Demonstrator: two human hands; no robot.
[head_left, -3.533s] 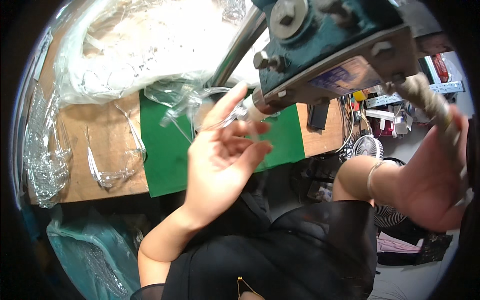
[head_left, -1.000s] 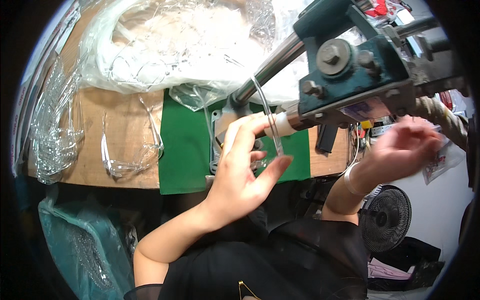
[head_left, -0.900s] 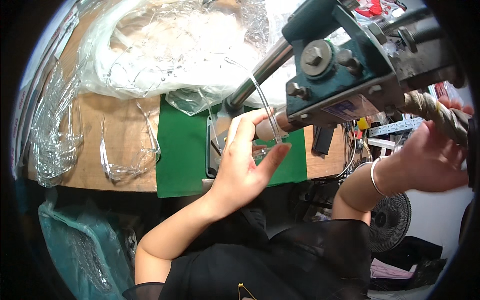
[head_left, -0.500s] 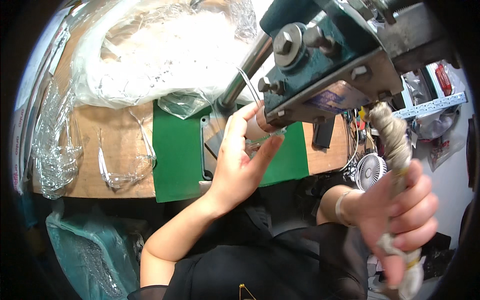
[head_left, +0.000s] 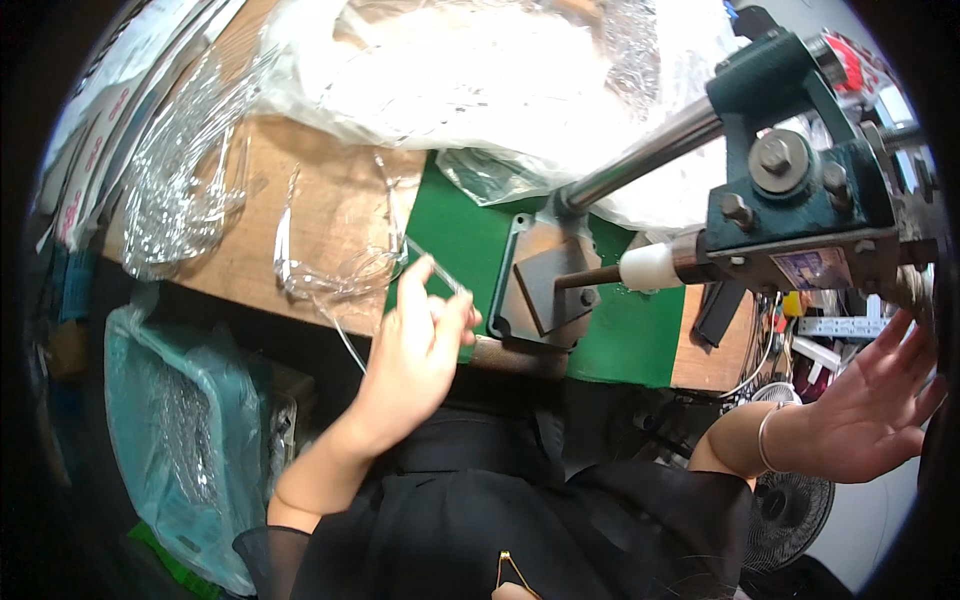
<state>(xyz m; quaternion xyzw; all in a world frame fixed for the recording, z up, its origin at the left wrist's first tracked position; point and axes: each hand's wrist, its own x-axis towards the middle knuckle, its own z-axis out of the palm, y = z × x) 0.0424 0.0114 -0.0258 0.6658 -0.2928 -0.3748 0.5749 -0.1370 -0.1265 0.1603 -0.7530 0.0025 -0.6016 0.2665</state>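
Observation:
My left hand [head_left: 418, 342] pinches a pair of clear plastic glasses [head_left: 340, 270] by one thin arm, just left of the teal bench press [head_left: 790, 200]. The lens part lies on the wooden bench [head_left: 320, 200] beside the green mat [head_left: 450, 235]. The press's grey base plate [head_left: 545, 285] stands bare under the white-tipped ram [head_left: 645, 268]. My right hand [head_left: 868, 402] is spread open at the far right, below the press handle, holding nothing.
A heap of clear plastic bags [head_left: 480, 70] covers the back of the bench. More wrapped clear parts [head_left: 175, 190] lie at the left. A teal crate lined with plastic [head_left: 185, 430] stands on the floor left of me, a fan [head_left: 790, 510] at lower right.
My left hand has drawn the glasses away from the ram, left and toward the bench edge. My right hand has let go of the press handle and opened. The ram tip stands clear of the plate.

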